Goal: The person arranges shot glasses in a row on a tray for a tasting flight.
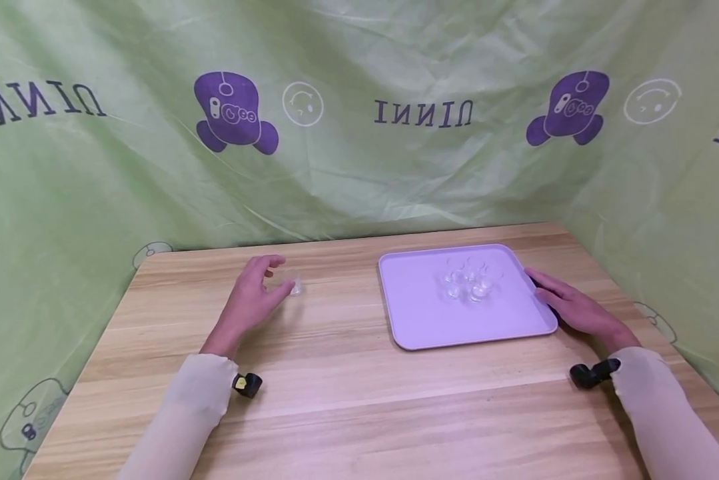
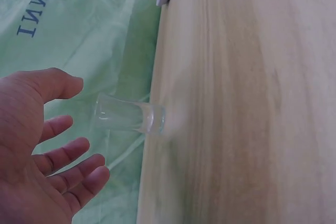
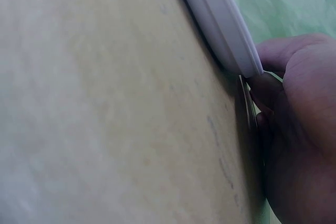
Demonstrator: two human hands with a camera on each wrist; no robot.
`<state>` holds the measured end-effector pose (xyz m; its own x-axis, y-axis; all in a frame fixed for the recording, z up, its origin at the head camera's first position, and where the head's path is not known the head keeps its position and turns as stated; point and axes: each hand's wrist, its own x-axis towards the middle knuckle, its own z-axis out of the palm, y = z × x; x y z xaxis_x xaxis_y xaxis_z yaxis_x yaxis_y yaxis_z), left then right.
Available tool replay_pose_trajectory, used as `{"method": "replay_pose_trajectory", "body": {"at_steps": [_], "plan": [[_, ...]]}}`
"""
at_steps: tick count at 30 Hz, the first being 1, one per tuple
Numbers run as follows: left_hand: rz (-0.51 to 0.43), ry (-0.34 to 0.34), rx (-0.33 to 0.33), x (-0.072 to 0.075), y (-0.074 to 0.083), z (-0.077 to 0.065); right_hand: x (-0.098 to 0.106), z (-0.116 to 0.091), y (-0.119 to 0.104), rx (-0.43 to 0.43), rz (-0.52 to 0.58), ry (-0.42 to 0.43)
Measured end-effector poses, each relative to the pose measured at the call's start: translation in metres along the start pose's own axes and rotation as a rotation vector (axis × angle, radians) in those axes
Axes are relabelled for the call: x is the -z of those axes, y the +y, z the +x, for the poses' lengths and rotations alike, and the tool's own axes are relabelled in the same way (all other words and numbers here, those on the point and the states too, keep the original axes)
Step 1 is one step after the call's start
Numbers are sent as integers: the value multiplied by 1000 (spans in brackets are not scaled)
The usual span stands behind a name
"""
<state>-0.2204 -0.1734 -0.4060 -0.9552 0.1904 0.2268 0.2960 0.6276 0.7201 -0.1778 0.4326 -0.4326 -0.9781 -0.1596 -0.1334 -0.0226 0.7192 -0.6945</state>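
A small clear shot glass (image 1: 296,285) stands upright on the left part of the table. My left hand (image 1: 251,297) is beside it, thumb and fingers spread apart; the left wrist view shows a gap between the fingers (image 2: 79,171) and the glass (image 2: 128,114). Several similar clear glasses (image 1: 479,288) stand close together on a light purple tray (image 1: 419,313) to the right. At the tray's right edge, my right hand (image 1: 575,309) holds the rim, thumb over it and fingers curled low against its side. Some of those fingertips are hidden.
The wooden table (image 1: 335,393) ends at a green curtain (image 1: 347,180) with purple prints, which hangs behind it and on both sides. Bare wood lies between the lone glass and the tray. Each wrist carries a small black camera (image 1: 248,385).
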Motion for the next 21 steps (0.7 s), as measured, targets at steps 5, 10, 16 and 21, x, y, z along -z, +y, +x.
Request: {"method": "replay_pose_trajectory", "body": {"at_steps": [5, 10, 16, 21], "plan": [[-15, -29, 34, -2, -6, 3, -1, 1, 1, 2, -15, -2], [-72, -46, 68, -2, -9, 6, -1, 2, 2, 14, -4, -3], [-112, -54, 77, -4, -12, 9, 0, 3, 3, 15, -2, 1], [-123, -67, 79, -8, -14, 10, -1, 2, 3, 15, 12, 1]]}}
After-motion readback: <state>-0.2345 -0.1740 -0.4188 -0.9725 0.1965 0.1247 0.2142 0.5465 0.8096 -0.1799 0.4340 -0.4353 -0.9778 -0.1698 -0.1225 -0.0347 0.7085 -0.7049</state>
